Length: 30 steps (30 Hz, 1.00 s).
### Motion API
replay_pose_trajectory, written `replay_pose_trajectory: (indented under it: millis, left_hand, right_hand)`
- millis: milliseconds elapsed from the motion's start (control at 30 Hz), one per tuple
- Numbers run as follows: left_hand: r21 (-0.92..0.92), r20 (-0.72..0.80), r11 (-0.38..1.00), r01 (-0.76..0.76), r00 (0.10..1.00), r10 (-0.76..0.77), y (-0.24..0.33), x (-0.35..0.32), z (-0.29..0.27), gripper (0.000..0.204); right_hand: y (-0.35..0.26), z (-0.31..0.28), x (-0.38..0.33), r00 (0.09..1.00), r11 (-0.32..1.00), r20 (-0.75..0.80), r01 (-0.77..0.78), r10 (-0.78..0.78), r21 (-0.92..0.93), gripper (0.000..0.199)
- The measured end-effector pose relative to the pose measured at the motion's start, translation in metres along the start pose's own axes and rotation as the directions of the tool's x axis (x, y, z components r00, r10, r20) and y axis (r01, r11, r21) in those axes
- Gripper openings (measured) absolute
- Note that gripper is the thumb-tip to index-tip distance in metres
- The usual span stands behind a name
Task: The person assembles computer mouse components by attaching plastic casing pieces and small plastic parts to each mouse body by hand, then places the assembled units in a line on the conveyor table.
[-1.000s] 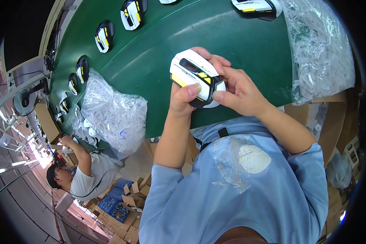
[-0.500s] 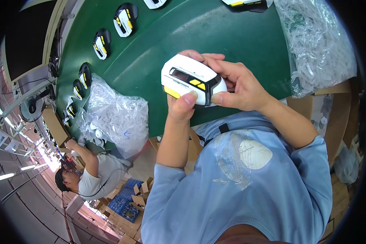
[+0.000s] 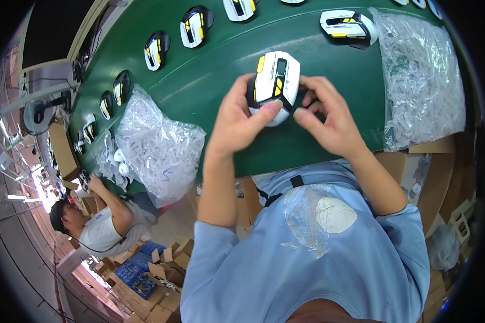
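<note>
Over the smooth, dark green table [image 3: 199, 91], a rounded, mouse-shaped plastic device in white, black and yellow [image 3: 291, 67] is held by the left hand [image 3: 237, 118], whose thumb is pressed on its near end; the fingers are largely hidden behind it. The device's right edge is flanked by the right hand [image 3: 331, 118]: its fingers are bent, with a gap left between them and the thumb, and whether the device is touched cannot be told. Toward the left, a clear plastic bag [image 3: 145, 116] is filled with small, translucent whitish pieces [image 3: 164, 161]; similar pieces are held in another clear plastic bag [image 3: 423, 81] at the right. Just beside the latter, a white-topped, yellow-trimmed device [image 3: 347, 28] is set down. Along the table's far left, more such devices [image 3: 195, 27] are spaced in a curved row.
</note>
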State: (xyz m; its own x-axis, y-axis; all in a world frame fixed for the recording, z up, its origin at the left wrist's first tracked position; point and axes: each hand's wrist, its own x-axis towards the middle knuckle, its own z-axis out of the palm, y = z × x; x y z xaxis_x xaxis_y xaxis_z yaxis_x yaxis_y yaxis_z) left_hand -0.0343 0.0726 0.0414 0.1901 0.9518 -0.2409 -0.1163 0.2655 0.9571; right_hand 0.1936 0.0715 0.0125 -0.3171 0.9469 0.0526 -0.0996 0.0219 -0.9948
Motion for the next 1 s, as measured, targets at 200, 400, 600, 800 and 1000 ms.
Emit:
replay_pose_trajectory:
  millis: [200,400,600,800,1000]
  left_hand:
    - [0.54,0.048,0.837,0.092,0.989,-0.139,0.017,0.016,-0.031,0.082]
    - [0.987,0.091,0.115,-0.109,0.985,0.148,0.024,0.035,-0.032,0.091]
    - [0.948,0.305,-0.149,-0.28,0.934,0.185,-0.017,0.048,-0.064,0.073]
    - [0.95,0.304,-0.146,-0.275,0.92,0.247,-0.009,0.04,-0.063,0.071]
    - [0.963,0.241,0.092,-0.254,0.961,0.133,-0.015,0.047,-0.073,0.097]
  right_hand:
    - [-0.023,-0.025,0.017,0.992,0.922,0.01,0.12,-0.125,-0.367,0.044]
    - [-0.013,0.01,0.072,0.879,0.816,0.208,0.476,-0.429,-0.33,0.054]
    - [0.004,0.07,0.093,0.779,0.495,0.411,0.621,-0.473,-0.607,0.078]
    - [0.002,0.08,0.089,0.79,0.378,0.413,0.59,-0.453,-0.714,0.086]
    - [0.01,0.044,0.099,0.731,0.698,0.123,0.68,-0.672,-0.225,0.05]
